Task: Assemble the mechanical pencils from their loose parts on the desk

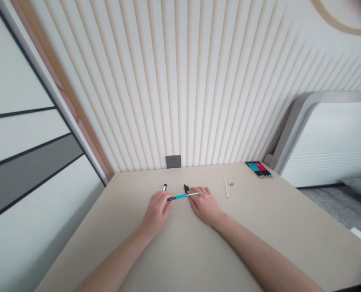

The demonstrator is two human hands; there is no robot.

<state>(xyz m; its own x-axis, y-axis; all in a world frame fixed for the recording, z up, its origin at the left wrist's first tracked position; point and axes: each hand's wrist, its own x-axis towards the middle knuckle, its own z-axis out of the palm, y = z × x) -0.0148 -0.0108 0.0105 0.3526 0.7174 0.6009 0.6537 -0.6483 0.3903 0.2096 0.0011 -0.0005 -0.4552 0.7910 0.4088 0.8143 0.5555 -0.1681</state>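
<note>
My left hand (157, 209) is closed around the dark end of a pen (180, 196) with a bright blue barrel. A thin white refill (193, 194) sticks out of the pen's right end, passing in front of my right hand (205, 206). That hand lies low on the table with its fingers stretched forward. Its thumb side is beside small black pen parts (186, 189), and whether it touches them I cannot tell. A black-and-white piece (165, 187) lies just beyond my left hand. Farther right are a loose white refill (226, 188) and some tiny grey pieces (231, 184).
At the back right corner of the beige table (180, 251) lies a row of several blue, red and black pens (258, 169). A ribbed wall with a dark socket (173, 161) stands behind. To the left is a white cabinet (40, 194); a padded headboard (329, 134) is on the right.
</note>
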